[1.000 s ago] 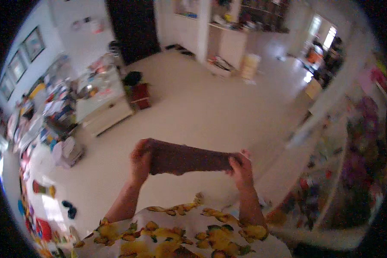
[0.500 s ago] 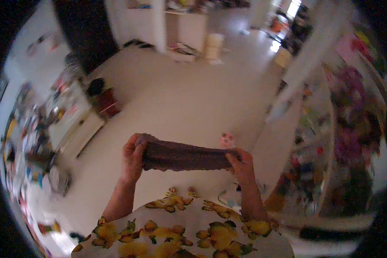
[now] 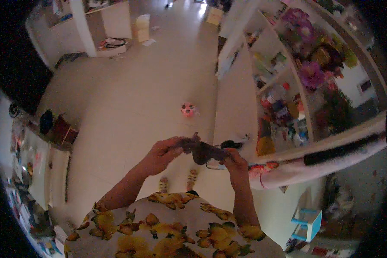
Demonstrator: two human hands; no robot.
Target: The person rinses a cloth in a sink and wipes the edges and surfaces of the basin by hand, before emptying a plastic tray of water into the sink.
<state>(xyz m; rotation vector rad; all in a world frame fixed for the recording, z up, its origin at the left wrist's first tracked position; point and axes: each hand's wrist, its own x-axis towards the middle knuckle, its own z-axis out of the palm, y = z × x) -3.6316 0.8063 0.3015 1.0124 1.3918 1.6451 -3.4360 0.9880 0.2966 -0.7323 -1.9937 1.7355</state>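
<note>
A dark grey-purple piece of stretchy cloth (image 3: 201, 155) hangs in the air in front of my body, bunched and sagging in the middle. Its exact kind does not show. My left hand (image 3: 162, 154) grips one end, fingers closed over the fabric. At the other end my right hand (image 3: 236, 164) pinches the cloth between thumb and fingers. Below the cloth, my sandalled feet stand on the pale floor (image 3: 133, 99).
A pink ball-like thing with dark spots (image 3: 187, 109) lies on the floor ahead. Crowded shelves with flowers (image 3: 310, 75) run along the right, and a blue-and-white stool (image 3: 307, 225) stands lower right. A pale cabinet (image 3: 58, 176) is at left, near a dark red bin (image 3: 64, 129).
The cloth was stretched wide between my hands; now they are closer together and it is bunched up. The view has turned to the right, bringing the shelves and stool more into sight.
</note>
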